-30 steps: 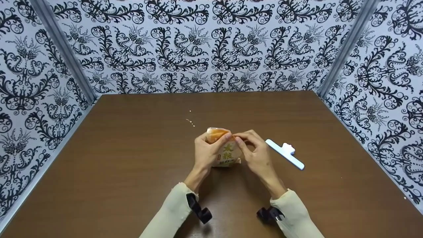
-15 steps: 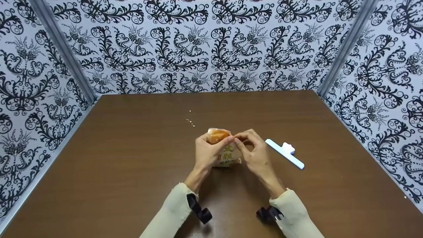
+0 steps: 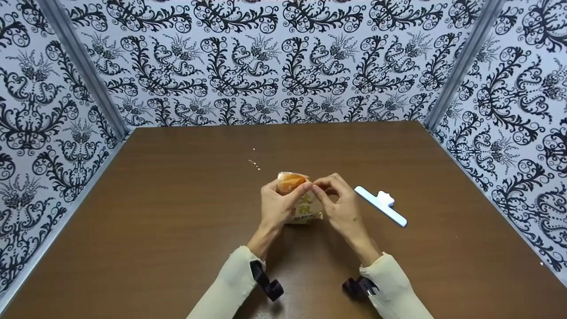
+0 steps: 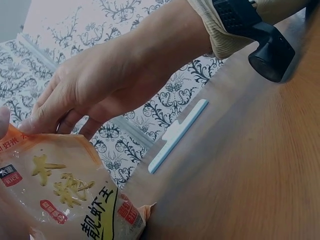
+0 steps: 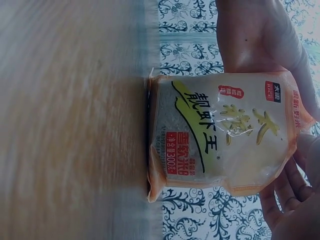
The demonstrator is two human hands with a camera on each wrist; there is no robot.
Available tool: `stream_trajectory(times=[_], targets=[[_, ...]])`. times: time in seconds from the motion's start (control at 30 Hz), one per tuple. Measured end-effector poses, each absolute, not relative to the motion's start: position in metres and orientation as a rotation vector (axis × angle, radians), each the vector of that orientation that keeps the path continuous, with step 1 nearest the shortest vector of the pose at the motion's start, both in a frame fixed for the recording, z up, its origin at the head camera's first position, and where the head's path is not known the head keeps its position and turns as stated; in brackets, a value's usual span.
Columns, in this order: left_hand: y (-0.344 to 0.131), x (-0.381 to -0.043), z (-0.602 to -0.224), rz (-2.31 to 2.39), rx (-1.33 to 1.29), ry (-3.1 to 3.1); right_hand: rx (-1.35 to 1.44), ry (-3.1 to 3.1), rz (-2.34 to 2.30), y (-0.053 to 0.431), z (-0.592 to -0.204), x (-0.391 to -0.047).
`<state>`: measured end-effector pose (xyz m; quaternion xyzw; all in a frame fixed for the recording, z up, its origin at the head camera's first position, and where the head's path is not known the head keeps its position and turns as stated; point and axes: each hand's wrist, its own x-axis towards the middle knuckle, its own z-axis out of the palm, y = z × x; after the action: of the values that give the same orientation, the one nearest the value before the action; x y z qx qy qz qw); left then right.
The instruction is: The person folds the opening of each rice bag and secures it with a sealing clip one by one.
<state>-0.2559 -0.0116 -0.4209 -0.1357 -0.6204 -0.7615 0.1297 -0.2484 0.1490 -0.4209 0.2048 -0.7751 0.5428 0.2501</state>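
Note:
A small rice bag [image 5: 200, 130], clear with orange edges and gold lettering, stands upright on the table at the centre of the head view. My left hand [image 3: 278, 201] pinches the left part of its top edge between thumb and fingers. Close beside it, my right hand [image 3: 343, 201] pinches the same edge with thumb and forefinger. The two thumbs almost meet above the label. In the left wrist view the right hand [image 4: 100, 85] reaches down to the bag's orange top. Behind the hands, the bag's far side is hidden.
A pale blue bag clip [image 3: 381, 205] with a white grip lies on the brown table [image 3: 177, 199], right of the right hand. A few pale grains [image 3: 254, 165] are scattered beyond the bag. Patterned walls [image 3: 283, 62] enclose the table at the back and sides.
Both hands stay on the bag's top edge. The thumbs have come slightly closer together, and the left thumb sits a little lower. The bag and clip have not moved.

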Motion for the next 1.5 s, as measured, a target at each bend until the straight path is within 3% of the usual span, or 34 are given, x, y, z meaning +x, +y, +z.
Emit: stream_trajectory(times=[0.8,1.5], targets=[[-0.0124,-0.2540,-0.4219,-2.121,-0.292,-1.888,0.551,-2.109,1.469,0.1476,-0.4211,-0.2482],[-0.0111,-0.2559,-0.4253,-2.051,-0.352,-1.846,0.525,-2.108,1.451,0.1469,-0.4222,-0.2483]])
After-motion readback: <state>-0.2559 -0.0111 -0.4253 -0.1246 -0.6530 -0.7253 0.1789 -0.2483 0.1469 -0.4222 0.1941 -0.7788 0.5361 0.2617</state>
